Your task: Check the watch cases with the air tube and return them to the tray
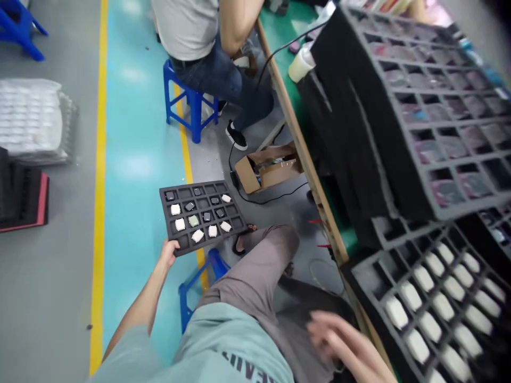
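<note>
Currently your left hand (170, 253) is gripping the dark tray (203, 203) over the floor (138, 133); pieces (213, 231) are occupying most pockets, others are lacking any; your blurred right hand (337, 336) is hanging part-open, seemingly holding nothing

Directions are taken from the centre of the view. At 11 o'clock, a co-worker (187, 29) in a pale shirt and dark jeans sits on a blue stool (195, 114). A second blue stool (18, 29) stands at 10 o'clock. A stack of white trays (30, 119) occupies the floor between 9 and 10 o'clock. Just off centre toward 1 o'clock, an open cardboard box (279, 174) rests beside a black cable (259, 202). Farther out at 1 o'clock, a pale bottle (301, 64) stands on the green-topped bench (293, 24).
</note>
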A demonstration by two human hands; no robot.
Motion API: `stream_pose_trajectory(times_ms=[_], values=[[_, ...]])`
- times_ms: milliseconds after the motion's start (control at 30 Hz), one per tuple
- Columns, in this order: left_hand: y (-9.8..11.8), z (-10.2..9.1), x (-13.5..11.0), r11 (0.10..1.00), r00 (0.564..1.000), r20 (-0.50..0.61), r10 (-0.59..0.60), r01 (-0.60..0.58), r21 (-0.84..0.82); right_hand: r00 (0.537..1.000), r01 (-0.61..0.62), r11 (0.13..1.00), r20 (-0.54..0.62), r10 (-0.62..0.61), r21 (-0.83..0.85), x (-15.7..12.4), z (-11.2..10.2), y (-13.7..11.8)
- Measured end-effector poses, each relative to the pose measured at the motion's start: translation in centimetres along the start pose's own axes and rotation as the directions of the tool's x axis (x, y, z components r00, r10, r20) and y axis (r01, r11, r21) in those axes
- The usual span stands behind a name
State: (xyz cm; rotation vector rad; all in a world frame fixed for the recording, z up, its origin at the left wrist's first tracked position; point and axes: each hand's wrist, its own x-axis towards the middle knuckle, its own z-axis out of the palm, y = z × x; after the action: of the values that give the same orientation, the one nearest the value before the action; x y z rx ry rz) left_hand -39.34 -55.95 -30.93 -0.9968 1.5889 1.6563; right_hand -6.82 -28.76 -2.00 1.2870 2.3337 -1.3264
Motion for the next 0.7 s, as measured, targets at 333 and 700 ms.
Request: stream_pose_trajectory(times_ms=[333,700], values=[[3.4,-7.7,-17.8,0.954,0.954,-0.004,0.300,-0.300,-0.001,0.758,0.589,0.704,-0.032,-0.652,-0.397,11.1,4.1,-13.6],[-0.3,-7.2,-28.1,0.916,0.918,0.058,0.393,-0.396,0.065,0.821,0.427,0.627,-0.011,-0.571,-0.652,7.8,-1.8,-11.6]])
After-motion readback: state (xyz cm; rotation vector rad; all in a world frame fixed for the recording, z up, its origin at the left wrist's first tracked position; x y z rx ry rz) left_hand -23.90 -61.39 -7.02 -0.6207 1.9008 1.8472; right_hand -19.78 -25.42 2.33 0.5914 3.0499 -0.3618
